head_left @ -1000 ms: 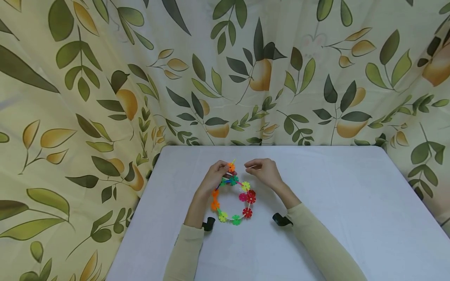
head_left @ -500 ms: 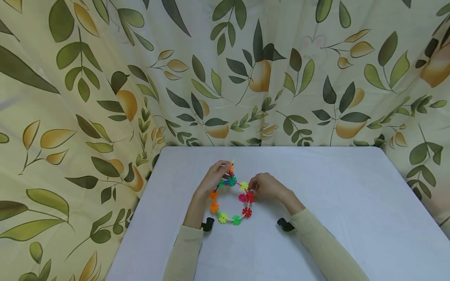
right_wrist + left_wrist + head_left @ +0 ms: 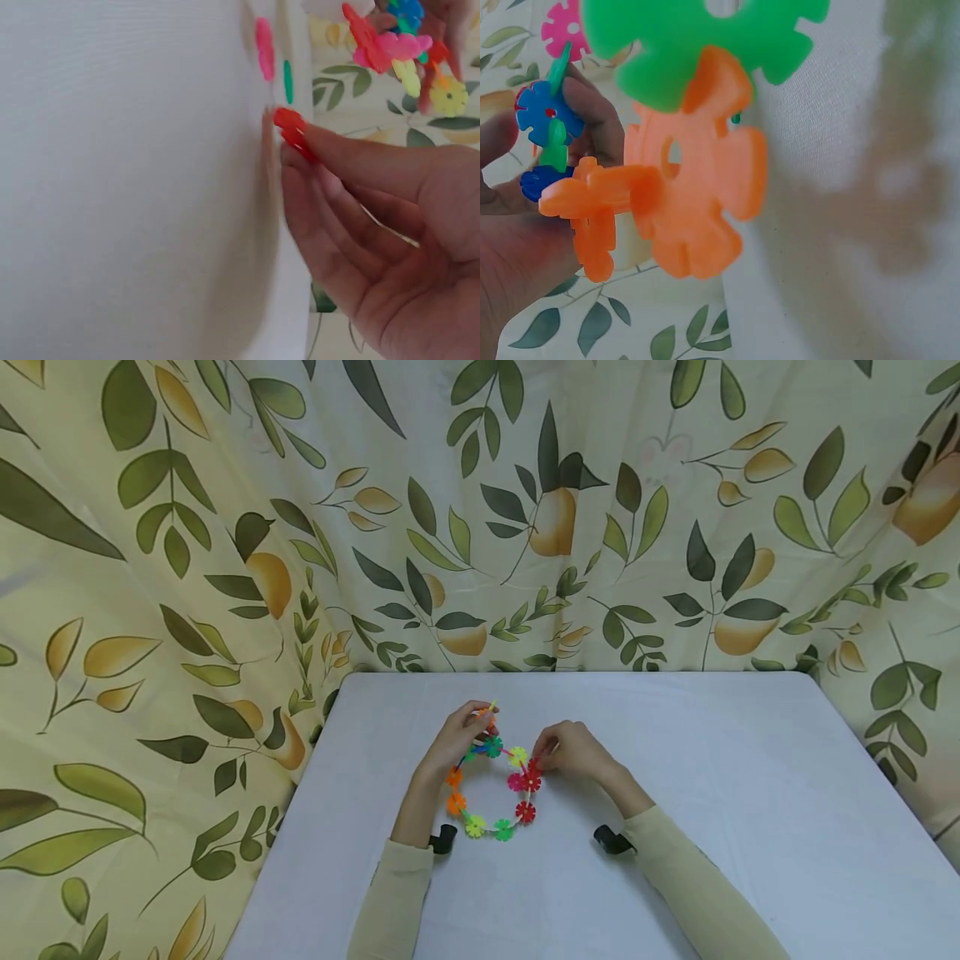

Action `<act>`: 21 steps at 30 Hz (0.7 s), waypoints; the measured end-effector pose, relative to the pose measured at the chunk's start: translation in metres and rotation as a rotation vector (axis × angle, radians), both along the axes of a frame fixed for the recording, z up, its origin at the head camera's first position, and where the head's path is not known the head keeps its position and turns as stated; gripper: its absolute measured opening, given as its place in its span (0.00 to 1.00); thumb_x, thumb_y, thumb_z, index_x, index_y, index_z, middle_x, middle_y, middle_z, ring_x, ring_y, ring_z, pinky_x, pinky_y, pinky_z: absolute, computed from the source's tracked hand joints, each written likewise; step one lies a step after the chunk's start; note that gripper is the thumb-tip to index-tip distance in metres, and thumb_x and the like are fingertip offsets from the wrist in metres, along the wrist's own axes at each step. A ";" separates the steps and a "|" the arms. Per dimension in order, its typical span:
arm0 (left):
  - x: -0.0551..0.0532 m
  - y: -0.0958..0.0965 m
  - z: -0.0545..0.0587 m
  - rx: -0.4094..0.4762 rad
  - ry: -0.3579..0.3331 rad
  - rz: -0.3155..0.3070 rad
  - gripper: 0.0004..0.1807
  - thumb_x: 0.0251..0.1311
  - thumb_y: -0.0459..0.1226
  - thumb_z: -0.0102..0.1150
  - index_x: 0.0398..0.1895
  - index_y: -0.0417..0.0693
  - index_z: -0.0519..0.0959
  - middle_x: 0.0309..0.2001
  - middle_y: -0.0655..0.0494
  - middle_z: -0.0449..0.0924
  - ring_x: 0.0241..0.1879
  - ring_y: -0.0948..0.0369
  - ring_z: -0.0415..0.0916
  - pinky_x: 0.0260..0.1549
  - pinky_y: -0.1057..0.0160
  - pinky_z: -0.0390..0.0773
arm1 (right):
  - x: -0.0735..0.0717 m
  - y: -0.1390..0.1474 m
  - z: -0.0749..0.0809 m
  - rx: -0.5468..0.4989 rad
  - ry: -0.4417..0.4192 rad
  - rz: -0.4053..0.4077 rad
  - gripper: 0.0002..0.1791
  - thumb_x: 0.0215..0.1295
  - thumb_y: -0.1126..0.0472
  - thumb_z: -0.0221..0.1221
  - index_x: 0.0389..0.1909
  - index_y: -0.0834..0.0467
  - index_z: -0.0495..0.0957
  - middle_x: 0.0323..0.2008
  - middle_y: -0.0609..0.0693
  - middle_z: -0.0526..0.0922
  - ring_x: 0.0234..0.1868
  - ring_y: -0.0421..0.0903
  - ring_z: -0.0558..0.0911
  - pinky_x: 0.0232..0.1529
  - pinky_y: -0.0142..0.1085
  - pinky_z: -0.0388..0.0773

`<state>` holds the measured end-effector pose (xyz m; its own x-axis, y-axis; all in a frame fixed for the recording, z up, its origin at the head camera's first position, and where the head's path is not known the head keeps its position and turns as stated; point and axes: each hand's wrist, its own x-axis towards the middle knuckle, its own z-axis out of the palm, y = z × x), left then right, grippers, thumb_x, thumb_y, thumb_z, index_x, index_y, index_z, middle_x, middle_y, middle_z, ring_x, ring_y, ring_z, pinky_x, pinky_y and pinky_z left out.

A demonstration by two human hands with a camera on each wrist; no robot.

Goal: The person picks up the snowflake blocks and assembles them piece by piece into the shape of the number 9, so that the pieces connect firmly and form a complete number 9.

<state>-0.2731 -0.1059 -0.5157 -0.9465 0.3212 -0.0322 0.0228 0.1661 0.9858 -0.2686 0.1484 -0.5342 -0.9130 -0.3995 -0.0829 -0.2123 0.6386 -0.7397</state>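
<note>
A ring of linked plastic snowflake discs [image 3: 457, 803], in orange, green, yellow, pink, red and blue, hangs between the two hands in the head view. At its top, my left hand [image 3: 452, 739] grips the discs, with an orange disc and a yellow tip poking out above the fingers. The left wrist view has a blue disc [image 3: 549, 112] against those fingers, and large orange [image 3: 697, 232] and green discs close to the camera. On the ring's right side, my right hand [image 3: 573, 750] pinches a red snowflake disc [image 3: 294, 135] between thumb and fingertips.
A white-covered table [image 3: 712, 793] lies under both hands. Behind and to the left hangs a curtain [image 3: 525, 527] printed with leaves and fruit. Black wrist cameras [image 3: 612, 840] stick out from the cuffs of both sleeves.
My right hand has come down and in from beside the left hand to the ring's right side, where it now pinches a red disc. My left hand keeps its grip, barely moved.
</note>
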 end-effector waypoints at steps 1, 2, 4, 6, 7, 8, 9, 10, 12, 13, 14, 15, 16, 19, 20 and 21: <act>0.000 0.000 0.000 0.002 -0.003 -0.008 0.21 0.80 0.46 0.52 0.64 0.42 0.77 0.42 0.45 0.84 0.40 0.57 0.81 0.48 0.60 0.80 | -0.001 0.001 0.001 -0.020 0.019 -0.026 0.05 0.60 0.68 0.73 0.35 0.56 0.88 0.29 0.46 0.86 0.29 0.43 0.82 0.32 0.37 0.81; 0.000 0.000 0.001 0.003 -0.005 -0.016 0.21 0.80 0.45 0.52 0.65 0.42 0.77 0.42 0.45 0.83 0.40 0.57 0.80 0.47 0.61 0.80 | -0.001 0.001 0.004 -0.046 0.034 -0.056 0.05 0.61 0.67 0.73 0.36 0.57 0.89 0.30 0.46 0.86 0.30 0.44 0.82 0.33 0.38 0.81; 0.001 0.001 0.002 0.010 -0.017 -0.030 0.20 0.80 0.45 0.52 0.64 0.43 0.77 0.42 0.47 0.83 0.40 0.57 0.80 0.46 0.62 0.80 | -0.002 0.001 0.008 -0.117 0.061 -0.115 0.05 0.63 0.65 0.72 0.39 0.57 0.89 0.31 0.47 0.88 0.31 0.44 0.85 0.35 0.42 0.84; 0.002 0.001 0.003 0.016 -0.031 -0.041 0.19 0.80 0.44 0.51 0.65 0.44 0.77 0.41 0.48 0.83 0.40 0.57 0.80 0.44 0.62 0.80 | -0.003 0.000 0.015 -0.217 0.072 -0.169 0.06 0.64 0.64 0.72 0.41 0.59 0.89 0.33 0.51 0.89 0.31 0.46 0.87 0.39 0.47 0.86; 0.002 0.001 0.003 0.019 -0.037 -0.045 0.19 0.81 0.44 0.51 0.65 0.43 0.77 0.41 0.49 0.83 0.40 0.57 0.81 0.43 0.63 0.80 | -0.004 -0.001 0.020 -0.272 0.074 -0.190 0.07 0.65 0.64 0.72 0.42 0.60 0.89 0.34 0.53 0.89 0.32 0.47 0.88 0.40 0.50 0.87; 0.002 0.001 0.003 0.025 -0.040 -0.050 0.19 0.81 0.43 0.51 0.65 0.42 0.77 0.40 0.51 0.83 0.40 0.57 0.81 0.43 0.63 0.80 | -0.005 -0.003 0.024 -0.326 0.068 -0.212 0.08 0.66 0.63 0.71 0.44 0.61 0.88 0.36 0.54 0.89 0.32 0.48 0.90 0.42 0.50 0.87; 0.002 0.001 0.003 0.030 -0.043 -0.055 0.20 0.81 0.43 0.51 0.66 0.41 0.76 0.40 0.50 0.83 0.40 0.57 0.81 0.42 0.63 0.81 | -0.005 -0.005 0.028 -0.381 0.069 -0.231 0.09 0.66 0.64 0.71 0.45 0.62 0.87 0.38 0.56 0.90 0.33 0.49 0.90 0.42 0.50 0.87; 0.002 0.001 0.003 0.032 -0.047 -0.058 0.20 0.81 0.43 0.50 0.66 0.41 0.76 0.40 0.51 0.83 0.40 0.57 0.81 0.42 0.63 0.81 | -0.006 -0.006 0.031 -0.430 0.071 -0.248 0.10 0.66 0.64 0.71 0.45 0.63 0.87 0.39 0.58 0.89 0.33 0.50 0.91 0.42 0.50 0.87; 0.002 0.001 0.003 0.035 -0.048 -0.065 0.21 0.81 0.43 0.50 0.66 0.39 0.76 0.40 0.50 0.83 0.40 0.57 0.81 0.42 0.64 0.81 | -0.008 -0.010 0.039 -0.501 0.084 -0.271 0.11 0.65 0.64 0.72 0.46 0.64 0.86 0.41 0.60 0.89 0.34 0.51 0.91 0.41 0.46 0.87; 0.002 0.002 0.003 0.035 -0.047 -0.069 0.21 0.81 0.43 0.50 0.66 0.39 0.75 0.40 0.50 0.83 0.40 0.57 0.82 0.42 0.63 0.81 | -0.008 -0.012 0.042 -0.528 0.091 -0.278 0.12 0.65 0.64 0.72 0.46 0.64 0.86 0.41 0.61 0.89 0.34 0.52 0.91 0.40 0.45 0.87; 0.002 0.002 0.003 0.035 -0.046 -0.072 0.21 0.81 0.43 0.50 0.66 0.39 0.76 0.41 0.49 0.83 0.40 0.56 0.82 0.42 0.63 0.81 | -0.009 -0.013 0.044 -0.550 0.097 -0.284 0.12 0.65 0.63 0.72 0.46 0.65 0.86 0.41 0.61 0.89 0.35 0.52 0.91 0.39 0.44 0.87; 0.002 0.002 0.003 0.034 -0.046 -0.075 0.21 0.81 0.44 0.50 0.66 0.40 0.76 0.41 0.48 0.84 0.40 0.56 0.82 0.43 0.63 0.81 | -0.009 -0.015 0.046 -0.568 0.102 -0.286 0.12 0.65 0.63 0.72 0.46 0.65 0.86 0.41 0.62 0.89 0.34 0.52 0.91 0.39 0.44 0.87; 0.001 0.002 0.003 0.032 -0.045 -0.077 0.21 0.81 0.44 0.50 0.65 0.40 0.76 0.41 0.47 0.84 0.40 0.56 0.82 0.43 0.63 0.81 | -0.010 -0.017 0.048 -0.576 0.108 -0.287 0.13 0.64 0.63 0.73 0.46 0.65 0.86 0.41 0.62 0.89 0.34 0.52 0.91 0.39 0.44 0.87; 0.001 0.002 0.003 0.023 -0.044 -0.085 0.20 0.81 0.44 0.50 0.65 0.41 0.77 0.42 0.45 0.84 0.41 0.55 0.81 0.45 0.62 0.80 | -0.011 -0.021 0.051 -0.587 0.120 -0.287 0.12 0.64 0.62 0.73 0.45 0.65 0.87 0.40 0.61 0.89 0.34 0.52 0.91 0.40 0.44 0.87; 0.001 0.002 0.003 0.021 -0.046 -0.088 0.20 0.81 0.44 0.50 0.66 0.42 0.77 0.43 0.44 0.84 0.42 0.54 0.81 0.46 0.62 0.80 | -0.011 -0.022 0.051 -0.586 0.121 -0.287 0.12 0.65 0.62 0.73 0.45 0.64 0.87 0.40 0.61 0.89 0.34 0.51 0.91 0.40 0.44 0.87; 0.002 0.002 0.003 0.018 -0.044 -0.089 0.20 0.81 0.44 0.50 0.66 0.42 0.78 0.43 0.44 0.84 0.42 0.54 0.81 0.47 0.61 0.80 | -0.011 -0.023 0.051 -0.584 0.124 -0.287 0.12 0.65 0.62 0.73 0.45 0.64 0.87 0.40 0.60 0.90 0.34 0.51 0.91 0.41 0.44 0.87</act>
<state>-0.2715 -0.1034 -0.5127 -0.9118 0.4051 -0.0670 -0.0069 0.1481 0.9890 -0.2797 0.1255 -0.4833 -0.9787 -0.0861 0.1862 -0.1992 0.1838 -0.9626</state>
